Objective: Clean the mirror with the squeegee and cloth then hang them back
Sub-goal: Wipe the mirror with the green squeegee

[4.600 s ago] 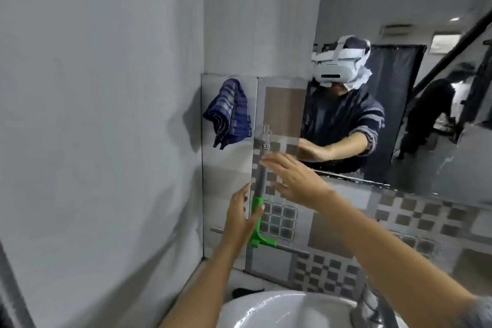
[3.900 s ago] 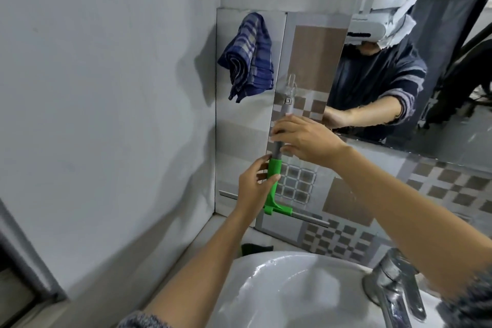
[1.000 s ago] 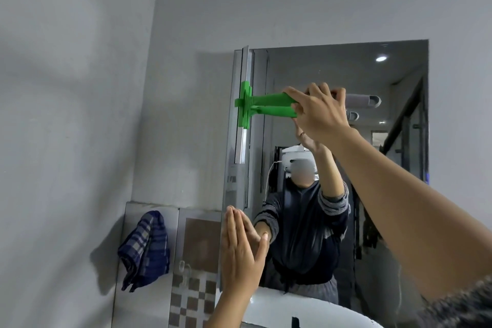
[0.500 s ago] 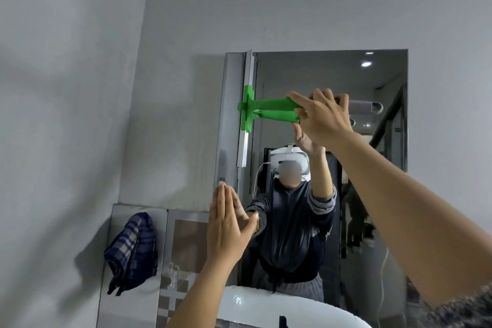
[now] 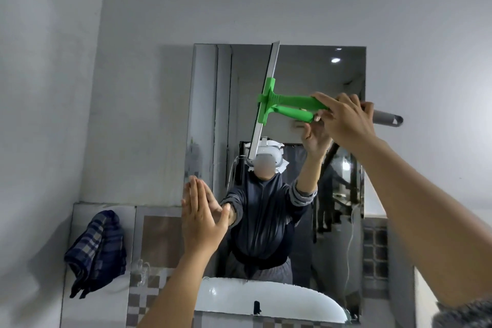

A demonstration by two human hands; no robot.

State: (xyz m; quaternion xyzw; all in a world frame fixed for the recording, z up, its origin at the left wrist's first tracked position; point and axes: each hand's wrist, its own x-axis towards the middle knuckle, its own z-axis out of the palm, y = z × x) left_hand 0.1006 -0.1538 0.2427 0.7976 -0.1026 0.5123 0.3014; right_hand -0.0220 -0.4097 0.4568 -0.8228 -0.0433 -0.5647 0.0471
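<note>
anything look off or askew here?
Nothing damaged or spilled. The squeegee blade sits tilted across the mirror, mid-wipe in the right hand. The cloth hangs bunched on the wall.

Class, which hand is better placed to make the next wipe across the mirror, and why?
Right. The right hand grips the squeegee against the mirror; the left hand is open and empty, lower down.

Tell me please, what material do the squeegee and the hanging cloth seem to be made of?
Squeegee: the green handle looks like moulded plastic, smooth with a slight sheen; the long pale blade bar may be metal or plastic, unclear.
Cloth: woven fabric, probably cotton, matte, with a blue check pattern and soft folds where it hangs.
</note>
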